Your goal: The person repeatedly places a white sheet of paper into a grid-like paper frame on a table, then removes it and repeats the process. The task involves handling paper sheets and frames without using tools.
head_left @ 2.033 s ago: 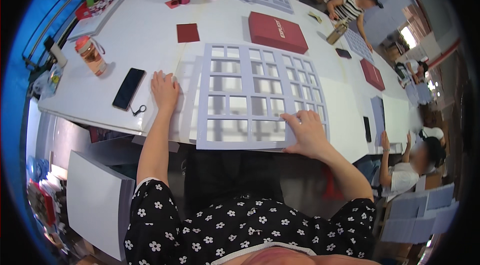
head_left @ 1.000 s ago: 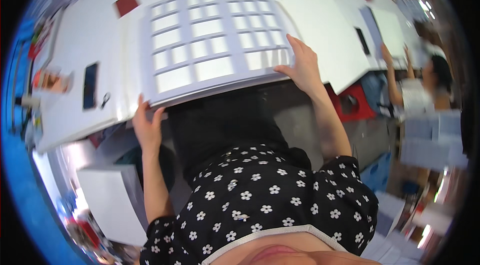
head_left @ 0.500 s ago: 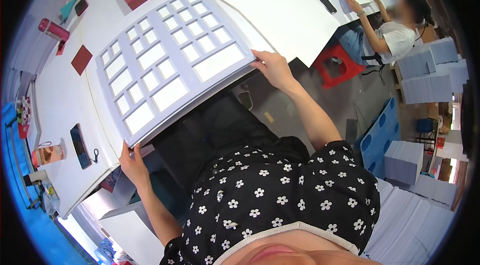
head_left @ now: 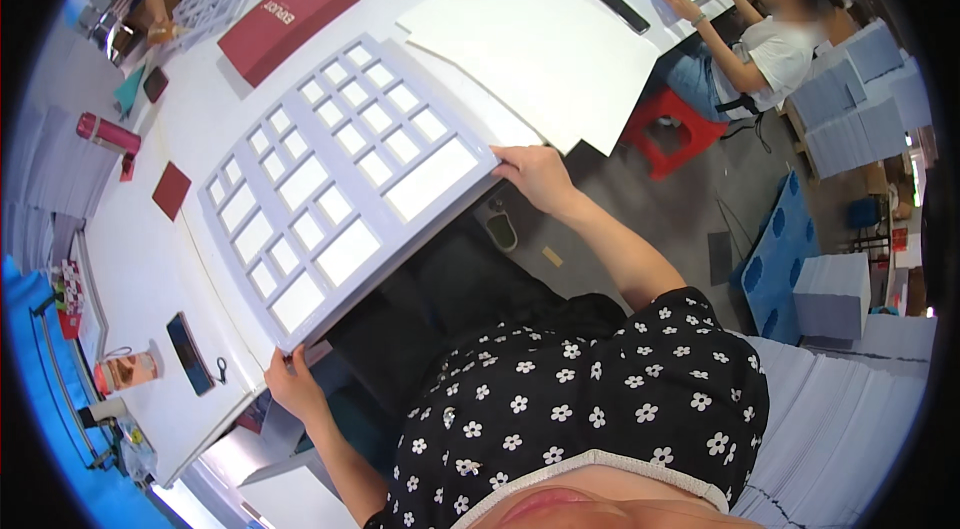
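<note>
A pale grey panel with rectangular cut-out windows [head_left: 318, 151] lies on the white table [head_left: 140, 259] in front of me, its near side reaching the table's edge. White shows through the windows. My left hand [head_left: 295, 384] pinches the panel's near left corner between thumb and fingers. At the near right corner, my right hand [head_left: 537, 177] is closed on the rim, thumb on top. Under the edge its other fingers are partly hidden. Large white sheets [head_left: 540, 49] lie to the right of the panel.
Beyond the panel sits a dark red box [head_left: 290, 21]. Phones [head_left: 188, 354], a red card [head_left: 172, 191], a pink flask [head_left: 108, 134] and a jar [head_left: 125, 369] are on the left. A co-worker [head_left: 770, 49] handles sheets at right, near a red stool [head_left: 672, 134].
My view has tilted, so the table and panel appear lower, and a co-worker's pink sleeve shows at the far left. Both hands keep their hold on the panel's corners.
</note>
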Demonstrator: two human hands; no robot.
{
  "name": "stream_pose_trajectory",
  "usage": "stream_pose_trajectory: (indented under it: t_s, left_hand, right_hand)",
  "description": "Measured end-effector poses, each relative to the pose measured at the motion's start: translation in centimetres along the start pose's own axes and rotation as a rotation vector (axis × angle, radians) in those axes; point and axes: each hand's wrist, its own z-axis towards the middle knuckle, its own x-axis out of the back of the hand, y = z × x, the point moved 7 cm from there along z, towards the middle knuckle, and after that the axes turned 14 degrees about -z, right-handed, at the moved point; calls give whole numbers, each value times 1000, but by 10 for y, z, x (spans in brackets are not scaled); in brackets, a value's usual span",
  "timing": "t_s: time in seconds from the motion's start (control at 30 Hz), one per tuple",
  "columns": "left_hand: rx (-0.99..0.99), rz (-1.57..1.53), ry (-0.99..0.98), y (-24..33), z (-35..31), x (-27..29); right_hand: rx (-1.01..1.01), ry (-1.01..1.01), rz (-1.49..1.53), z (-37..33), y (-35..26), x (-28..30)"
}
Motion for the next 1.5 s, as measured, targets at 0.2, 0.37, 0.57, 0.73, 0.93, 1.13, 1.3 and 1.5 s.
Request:
stream_pose_trajectory:
  t_s: [0.2,0.37,0.57,0.73,0.93,1.13,1.3,1.5]
  left_hand:
    - [-16,-12,-6,4,1,4]
    - [-2,-60,-127,5,3,10]
    - [178,-498,58,-38,7,36]
    - [145,-595,333,-5,19,62]
    - [62,-738,252,16,24,62]
    - [31,-848,199,46,26,67]
    - [45,-1089,15,82,44,47]
    - [438,-1855,-225,109,67,32]
  right_hand:
    - [9,8,0,-3,2,0]
    - [96,-40,-167,-2,8,22]
    - [-524,588,-471,-30,131,103]
    - [-1267,136,571,-79,222,49]
    - [-1089,231,988,-71,232,23]
    - [-1133,314,1401,-53,206,25]
    - [-849,117,1418,-16,129,39]
    - [-500,-243,1265,14,24,36]
